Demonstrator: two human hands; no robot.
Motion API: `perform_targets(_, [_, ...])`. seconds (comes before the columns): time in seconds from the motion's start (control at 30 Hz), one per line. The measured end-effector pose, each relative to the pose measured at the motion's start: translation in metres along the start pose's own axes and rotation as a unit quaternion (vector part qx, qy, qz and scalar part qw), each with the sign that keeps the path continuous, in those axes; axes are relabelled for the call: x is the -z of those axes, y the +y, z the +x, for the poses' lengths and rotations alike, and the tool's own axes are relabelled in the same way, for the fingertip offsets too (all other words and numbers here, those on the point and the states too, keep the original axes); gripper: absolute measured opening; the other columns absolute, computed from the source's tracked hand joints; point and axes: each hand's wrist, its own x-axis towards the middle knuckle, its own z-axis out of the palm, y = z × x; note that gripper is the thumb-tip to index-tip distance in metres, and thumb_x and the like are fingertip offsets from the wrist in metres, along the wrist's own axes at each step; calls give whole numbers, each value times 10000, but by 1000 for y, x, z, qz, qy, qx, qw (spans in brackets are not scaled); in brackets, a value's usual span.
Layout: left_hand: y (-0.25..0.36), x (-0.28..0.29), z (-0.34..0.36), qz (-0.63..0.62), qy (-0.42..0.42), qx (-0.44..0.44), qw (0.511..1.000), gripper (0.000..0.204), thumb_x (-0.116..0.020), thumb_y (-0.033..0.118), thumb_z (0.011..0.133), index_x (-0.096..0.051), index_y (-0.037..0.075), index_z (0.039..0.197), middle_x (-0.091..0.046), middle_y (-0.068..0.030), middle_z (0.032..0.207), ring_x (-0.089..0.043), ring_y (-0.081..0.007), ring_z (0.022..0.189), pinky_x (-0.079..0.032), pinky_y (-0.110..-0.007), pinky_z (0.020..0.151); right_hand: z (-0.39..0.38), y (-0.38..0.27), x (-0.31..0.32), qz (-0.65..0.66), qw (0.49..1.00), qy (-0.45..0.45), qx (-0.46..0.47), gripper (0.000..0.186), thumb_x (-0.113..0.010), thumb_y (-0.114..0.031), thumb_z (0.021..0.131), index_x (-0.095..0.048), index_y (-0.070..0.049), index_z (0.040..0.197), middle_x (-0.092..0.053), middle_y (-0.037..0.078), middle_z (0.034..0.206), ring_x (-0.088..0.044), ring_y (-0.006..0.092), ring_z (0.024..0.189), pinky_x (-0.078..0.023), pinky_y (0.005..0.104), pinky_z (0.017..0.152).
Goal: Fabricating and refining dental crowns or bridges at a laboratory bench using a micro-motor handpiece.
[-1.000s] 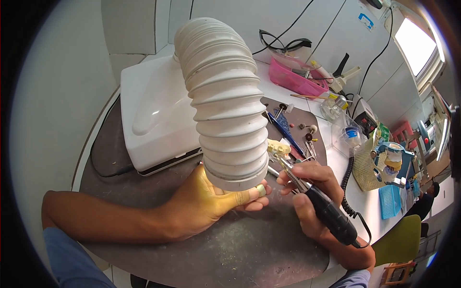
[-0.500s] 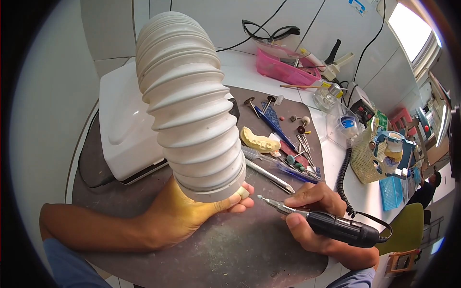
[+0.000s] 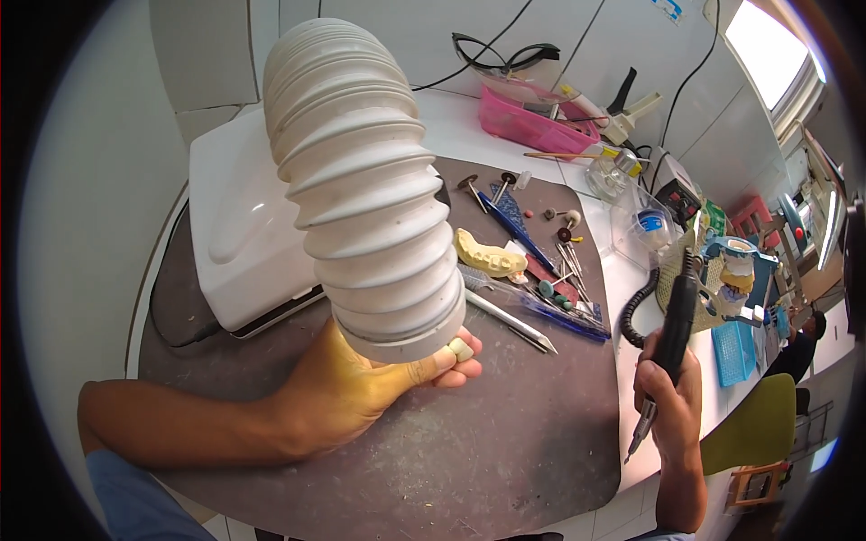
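Note:
My left hand [image 3: 361,397] holds a small pale tooth-shaped piece [image 3: 460,350] between thumb and fingers, just under the opening of a white ribbed hose [image 3: 365,194], which hides part of the hand. In my right hand [image 3: 668,392], at the right edge of the grey mat [image 3: 424,469], a black handpiece [image 3: 674,325] on a coiled cord stands nearly upright, its thin tip pointing down. A cream dental model [image 3: 487,257], a white-handled knife [image 3: 510,325], blue tools and several small polishing bits lie on the mat beyond my left hand.
A white machine [image 3: 242,266] stands behind the hose. A pink basket [image 3: 532,126], glass jar [image 3: 606,185], clear container and blue tray [image 3: 732,356] line the back and right. A blue articulator with a plaster model [image 3: 738,275] sits right. Another person [image 3: 801,338] is at far right, beside a green chair.
My right hand has moved right with the handpiece, which turned from pointing at the small piece to upright, tip down. The view has shifted, exposing the dental model and tools beside the hose.

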Motion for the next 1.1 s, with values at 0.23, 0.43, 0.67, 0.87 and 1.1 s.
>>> perform_targets(0.23, [-4,1,4,31,-28,-7,999,197,-595,71,936,-563,-22,1107,-599,-111,1086,-605,-128,980,-509,-244,839,9,26,15,-346,936,34,57,675,-670,-185,829,-333,1,1384,-636,117,659,-582,198,527,-443,321,536])
perform_targets(0.43, [4,-2,-10,34,-13,-11,999,180,-593,74,938,-567,-5,1098,-609,-97,1068,-607,-123,977,-511,-245,842,13,2,4,-467,878,26,104,456,-665,-264,878,-514,-7,1224,-543,86,570,-542,221,494,-415,352,523])
perform_targets(0.67, [2,0,-16,34,-18,-26,999,187,-572,71,950,-549,-9,1118,-615,-120,1097,-635,-131,961,-531,-245,860,53,-34,-34,-381,873,2,304,214,-639,-168,890,-645,4,1016,-640,139,795,-637,232,642,-500,351,618])
perform_targets(0.87, [-5,0,0,1,-44,-24,999,192,-560,52,950,-538,-6,1132,-614,-131,1113,-642,-150,976,-543,-244,872,109,-31,-70,-421,835,-87,344,189,-609,-73,860,-643,19,1021,-660,200,909,-657,353,774,-513,413,736])
perform_targets(1.1, [-5,2,-2,6,-56,-32,998,187,-568,57,947,-544,-1,1122,-617,-121,1092,-635,-141,972,-538,-253,867,125,-31,-88,-422,857,-116,273,320,-614,-55,832,-589,5,1145,-654,200,912,-656,355,808,-502,415,745])
